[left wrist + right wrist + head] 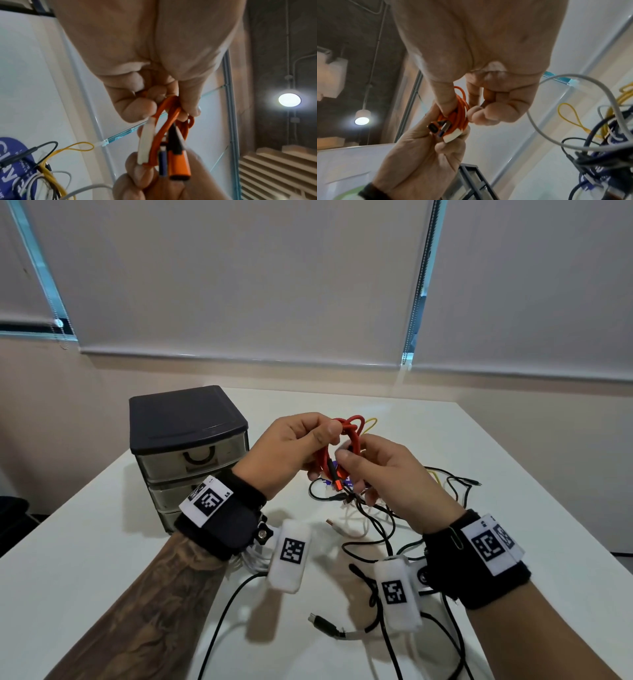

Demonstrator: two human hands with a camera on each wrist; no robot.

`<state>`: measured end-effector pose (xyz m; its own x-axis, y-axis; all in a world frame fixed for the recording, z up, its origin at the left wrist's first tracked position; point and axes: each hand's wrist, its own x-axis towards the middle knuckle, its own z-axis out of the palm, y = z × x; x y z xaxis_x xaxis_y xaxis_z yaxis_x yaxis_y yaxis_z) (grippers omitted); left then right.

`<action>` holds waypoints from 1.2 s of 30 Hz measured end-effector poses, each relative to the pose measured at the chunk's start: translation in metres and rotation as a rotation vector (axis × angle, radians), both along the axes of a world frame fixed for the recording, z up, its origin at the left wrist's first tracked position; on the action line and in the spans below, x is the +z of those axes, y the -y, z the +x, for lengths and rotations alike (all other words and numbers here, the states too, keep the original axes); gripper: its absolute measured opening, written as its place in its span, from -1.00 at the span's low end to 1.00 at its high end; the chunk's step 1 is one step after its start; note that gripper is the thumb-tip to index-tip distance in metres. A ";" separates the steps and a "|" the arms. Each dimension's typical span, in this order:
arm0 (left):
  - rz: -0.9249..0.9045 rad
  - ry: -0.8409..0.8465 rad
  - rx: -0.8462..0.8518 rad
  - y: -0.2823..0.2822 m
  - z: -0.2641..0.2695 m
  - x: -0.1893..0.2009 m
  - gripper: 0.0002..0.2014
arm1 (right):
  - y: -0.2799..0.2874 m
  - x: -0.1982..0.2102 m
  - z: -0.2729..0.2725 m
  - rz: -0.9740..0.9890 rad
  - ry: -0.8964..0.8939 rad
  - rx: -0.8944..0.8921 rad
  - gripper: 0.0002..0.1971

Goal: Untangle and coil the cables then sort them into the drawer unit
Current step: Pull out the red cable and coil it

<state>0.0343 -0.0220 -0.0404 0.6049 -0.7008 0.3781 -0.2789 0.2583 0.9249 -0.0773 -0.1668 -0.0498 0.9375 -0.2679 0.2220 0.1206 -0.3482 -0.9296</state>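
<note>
**Binding the orange coil**

My left hand (291, 446) gripped the coiled orange cable (346, 446) above the table (513, 474); my right hand (383, 474) pinched the white tie (453, 135) at the bundle's lower end, beside its plugs; the coiling step looked almost done. The other cables (394, 518) lay tangled on the table below; the drawer unit (188, 446) stood to my left, drawers shut. Next, I judged, came fastening the tie, then opening a drawer.
</note>
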 end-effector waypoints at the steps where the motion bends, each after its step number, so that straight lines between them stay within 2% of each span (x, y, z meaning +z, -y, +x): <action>1: 0.001 -0.014 -0.017 0.000 0.001 -0.001 -0.78 | -0.001 0.001 -0.001 0.034 0.013 0.008 -0.87; 4: 0.006 -0.015 -0.020 0.000 0.005 -0.005 -0.70 | -0.005 0.004 -0.003 0.212 -0.001 0.113 -0.96; 7: -0.012 -0.028 -0.010 0.002 0.006 -0.008 -0.67 | -0.010 0.004 -0.004 0.286 -0.079 0.280 -0.84; 9: -0.029 -0.040 -0.010 0.002 0.008 -0.009 -0.69 | -0.011 0.003 -0.005 0.239 -0.105 0.315 -0.88; 12: -0.050 -0.044 0.021 0.000 0.012 -0.007 -0.72 | -0.007 0.004 -0.004 0.098 -0.077 0.245 -0.94; 15: -0.062 -0.022 0.084 -0.001 0.013 -0.004 -0.72 | -0.006 0.004 -0.004 -0.009 -0.023 0.206 -0.78; 18: -0.103 0.022 0.264 0.001 0.010 0.001 -0.70 | -0.006 0.011 -0.006 -0.137 0.005 0.177 -0.66; 21: -0.123 -0.035 0.326 0.001 0.005 0.009 -0.73 | -0.007 0.022 -0.012 -0.294 0.016 0.149 -0.57; 25: 0.069 0.010 0.231 -0.016 0.000 0.012 -0.82 | 0.002 0.018 -0.014 -0.361 -0.064 0.089 -0.53; 29: 0.227 0.130 0.309 -0.033 -0.004 0.007 -0.88 | 0.009 0.011 -0.026 -0.443 -0.182 0.110 -0.47; 31: 0.341 0.175 0.302 -0.039 -0.008 0.002 -0.90 | 0.004 0.008 -0.035 -0.633 -0.300 0.145 -0.48; 33: 0.475 0.212 0.261 -0.044 -0.011 -0.004 -0.89 | -0.002 0.001 -0.044 -0.908 -0.463 0.213 -0.50; 36: 0.641 0.258 0.162 -0.047 -0.017 -0.013 -0.89 | -0.003 -0.013 -0.051 -1.187 -0.601 0.260 -0.69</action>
<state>0.0168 0.0248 -0.0539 0.6669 -0.7422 0.0663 -0.4981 -0.3779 0.7804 -0.1281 -0.1639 -0.0631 0.9643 -0.0039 -0.2648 -0.0093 -0.9998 -0.0189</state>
